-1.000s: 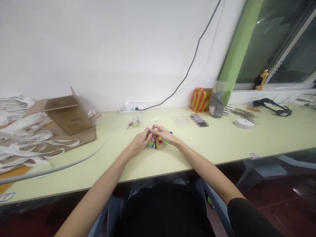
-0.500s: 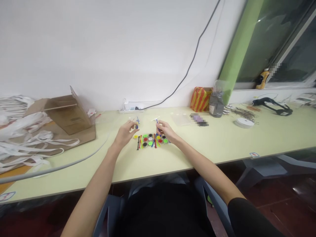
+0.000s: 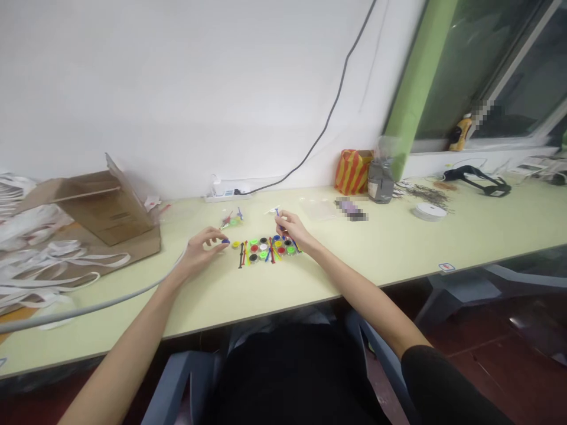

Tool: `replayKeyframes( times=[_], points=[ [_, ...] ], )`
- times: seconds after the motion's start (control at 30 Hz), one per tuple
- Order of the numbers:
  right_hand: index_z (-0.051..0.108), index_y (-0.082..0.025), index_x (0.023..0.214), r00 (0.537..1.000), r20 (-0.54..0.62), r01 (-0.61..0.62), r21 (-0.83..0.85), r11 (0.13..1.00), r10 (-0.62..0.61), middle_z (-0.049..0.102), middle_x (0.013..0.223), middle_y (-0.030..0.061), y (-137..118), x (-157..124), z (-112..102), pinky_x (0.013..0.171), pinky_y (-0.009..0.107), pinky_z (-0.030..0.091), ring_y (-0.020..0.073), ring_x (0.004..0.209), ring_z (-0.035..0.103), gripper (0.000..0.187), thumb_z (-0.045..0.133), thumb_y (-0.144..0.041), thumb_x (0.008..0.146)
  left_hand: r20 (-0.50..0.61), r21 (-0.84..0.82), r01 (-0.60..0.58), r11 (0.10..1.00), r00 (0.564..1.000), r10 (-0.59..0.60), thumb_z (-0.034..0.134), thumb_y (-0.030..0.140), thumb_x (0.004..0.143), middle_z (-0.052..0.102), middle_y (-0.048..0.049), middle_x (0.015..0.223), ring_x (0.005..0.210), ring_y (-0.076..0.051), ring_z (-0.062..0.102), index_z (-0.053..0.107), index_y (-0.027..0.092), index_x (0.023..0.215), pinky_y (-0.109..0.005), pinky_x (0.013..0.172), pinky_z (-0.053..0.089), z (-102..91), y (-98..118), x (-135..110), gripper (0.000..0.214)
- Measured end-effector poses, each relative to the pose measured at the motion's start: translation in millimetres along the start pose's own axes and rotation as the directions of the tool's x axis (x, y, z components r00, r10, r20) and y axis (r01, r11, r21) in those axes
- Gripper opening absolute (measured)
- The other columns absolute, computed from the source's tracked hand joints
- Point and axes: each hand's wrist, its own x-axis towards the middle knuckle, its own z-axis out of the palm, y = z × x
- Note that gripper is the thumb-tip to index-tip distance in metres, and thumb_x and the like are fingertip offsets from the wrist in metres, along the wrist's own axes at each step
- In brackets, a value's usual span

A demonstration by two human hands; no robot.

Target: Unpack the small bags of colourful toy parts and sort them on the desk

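nearest, a tiny blue cap [image 3: 225, 241] is being pinched, it seems, at the fingertips of the left hand [image 3: 200, 249], just above the surface [image 3: 354, 262]. a thin blue stick [image 3: 277, 213] is being pinched upright by the fingers of the right hand [image 3: 293, 230]. both are being judged light, stiff, smooth plastic that is easily dropped; the cap's rim and the stick's mid-shaft are being favoured as holds. between the two sets of fingers, coloured caps [image 3: 264, 248] are being shown clustered with more sticks. beyond the left fingers a small heap [image 3: 233, 220] is being blurred, its parts too small to tell.
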Motion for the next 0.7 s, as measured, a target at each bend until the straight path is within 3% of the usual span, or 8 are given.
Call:
replayKeyframes(
  times=[0.1, 0.2, 0.37, 0.47, 0.7],
  points=[
    [0.045, -0.022, 0.08, 1.0, -0.002, -0.001, -0.015, 1.0, 0.001, 0.053, 0.052, -0.0061, 1.9, 0.0, 0.0, 0.044, 0.018, 0.03, 0.0084, 0.044, 0.041, 0.034, 0.061, -0.052, 0.085, 0.111, -0.018, 0.024, 1.0, 0.994, -0.022, 0.065, 0.047, 0.084, 0.066, -0.0045, 0.088, 0.075, -0.015, 0.057, 0.073, 0.02, 0.093, -0.027, 0.066, 0.045, 4.3, -2.1, -1.6, 0.03],
    [0.046, -0.022, 0.081, 1.0, -0.015, -0.009, -0.018, 1.0, 0.009, 0.052, 0.051, -0.0064, 2.3, 0.4, -0.2, 0.044, 0.018, 0.031, 0.0084, 0.043, 0.041, 0.034, 0.062, -0.052, 0.084, 0.205, -0.038, 0.05, 0.998, 0.978, -0.041, 0.067, 0.045, 0.082, 0.067, -0.0037, 0.087, 0.075, -0.015, 0.057, 0.074, 0.02, 0.094, -0.027, 0.066, 0.045, 10.2, -3.7, -4.3, 0.028],
    [0.047, -0.021, 0.08, 1.0, -0.013, 0.0, -0.039, 0.999, 0.0, 0.051, 0.049, -0.0063, 2.6, -0.1, 0.8, 0.043, 0.018, 0.028, 0.008, 0.042, 0.039, 0.033, 0.062, -0.051, 0.084, 0.193, -0.014, 0.116, 0.993, 0.975, -0.111, 0.069, 0.047, 0.079, 0.066, -0.0019, 0.081, 0.072, -0.015, 0.056, 0.071, 0.019, 0.098, -0.028, 0.066, 0.044, 14.6, -6.1, -6.7, 0.034],
    [0.048, -0.021, 0.081, 1.0, -0.013, -0.015, -0.073, 0.997, 0.014, 0.052, 0.047, -0.006, 4.2, -0.5, 1.2, 0.042, 0.018, 0.027, 0.0077, 0.04, 0.039, 0.033, 0.063, -0.05, 0.083, 0.203, -0.015, 0.143, 0.99, 0.97, -0.137, 0.07, 0.048, 0.078, 0.066, -0.0014, 0.079, 0.071, -0.015, 0.055, 0.068, 0.018, 0.091, -0.027, 0.065, 0.043, 15.0, -6.4, -6.6, 0.033],
    [0.051, -0.021, 0.083, 0.999, 0.021, -0.047, -0.084, 0.995, 0.048, 0.057, 0.046, -0.0045, 5.0, -3.3, 2.2, 0.042, 0.019, 0.032, 0.0088, 0.037, 0.042, 0.037, 0.062, -0.055, 0.083, 0.205, -0.036, 0.073, 0.997, 0.977, -0.064, 0.068, 0.046, 0.081, 0.065, -0.002, 0.084, 0.077, -0.016, 0.057, 0.063, 0.018, 0.082, -0.028, 0.071, 0.044, 15.9, -3.3, -5.5, 0.028]
  ],
)
